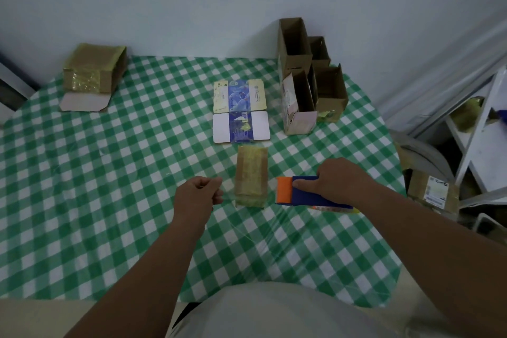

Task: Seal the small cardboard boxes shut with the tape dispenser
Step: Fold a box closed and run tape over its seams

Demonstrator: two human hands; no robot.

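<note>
A small brown cardboard box (251, 175), wrapped in yellowish tape, lies on the green checked tablecloth between my hands. My right hand (336, 180) grips a blue tape dispenser (307, 191) with an orange front, just right of the box. A strip of clear tape runs from the dispenser across the box's near end to my left hand (199, 191), which pinches its free end left of the box.
A flattened blue and white carton (239, 111) lies beyond the box. Several open brown boxes (307, 77) stand at the back right. A taped box (94, 71) sits at the back left. Shelving (477, 145) and a labelled box (433, 191) stand off the table's right edge.
</note>
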